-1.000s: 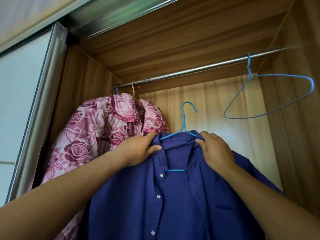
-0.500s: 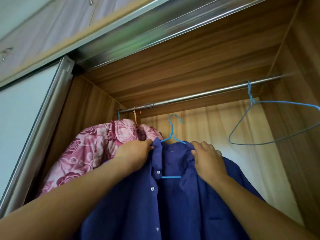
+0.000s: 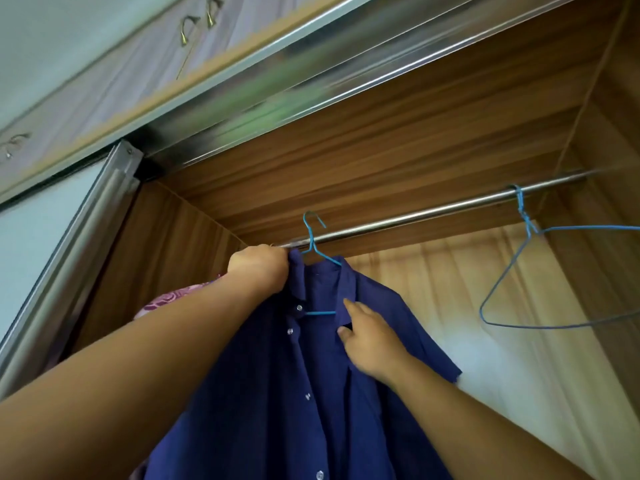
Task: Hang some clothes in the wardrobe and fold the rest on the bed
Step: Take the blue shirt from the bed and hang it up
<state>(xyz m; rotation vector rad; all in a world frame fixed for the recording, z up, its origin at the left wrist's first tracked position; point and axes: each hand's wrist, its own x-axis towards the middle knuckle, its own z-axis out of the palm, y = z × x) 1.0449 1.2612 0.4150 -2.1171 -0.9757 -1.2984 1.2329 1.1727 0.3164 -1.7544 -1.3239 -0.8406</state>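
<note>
A dark blue button shirt hangs on a blue wire hanger whose hook is up at the steel wardrobe rail; whether the hook rests on the rail I cannot tell. My left hand grips the shirt's left collar and shoulder, lifted close to the rail. My right hand is lower on the shirt's front, forefinger pointing up along the right collar, thumb against the cloth.
An empty blue wire hanger hangs from the rail at the right. A pink floral garment peeks out behind my left forearm. A sliding door frame stands at the left, and upper cupboards with metal handles are above.
The shirt and hanger have risen to the rail. My left hand went up with the collar. My right hand let go of the right shoulder and dropped onto the shirt's front.
</note>
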